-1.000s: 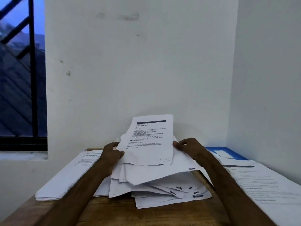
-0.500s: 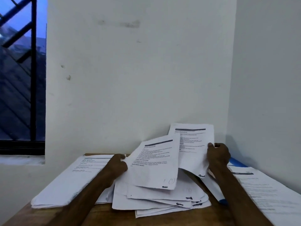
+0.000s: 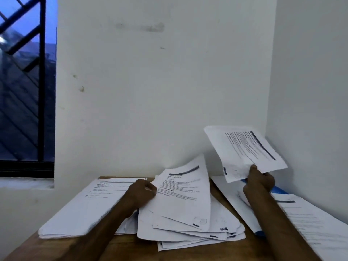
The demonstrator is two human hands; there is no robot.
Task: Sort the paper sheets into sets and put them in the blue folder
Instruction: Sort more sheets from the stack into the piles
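Observation:
A loose pile of printed white sheets [image 3: 192, 228] lies fanned out in the middle of the wooden table [image 3: 120, 247]. My left hand [image 3: 141, 193] grips the left edge of the top sheet [image 3: 186, 194] and holds it tilted up. My right hand [image 3: 259, 180] pinches one printed sheet [image 3: 244, 149] by its lower edge and holds it in the air at the right, turned sideways. Under that hand the blue folder [image 3: 278, 190] shows only as a strip, mostly covered by paper.
A flat stack of sheets [image 3: 84, 210] lies at the table's left. Another stack [image 3: 318, 227] covers the right side beside the white wall [image 3: 310, 110]. A barred window [image 3: 26, 81] is at the far left. The back wall stands close behind the table.
My right hand has carried its sheet up and to the right, away from the pile, and turned it sideways. My left hand keeps its grip on the top sheet.

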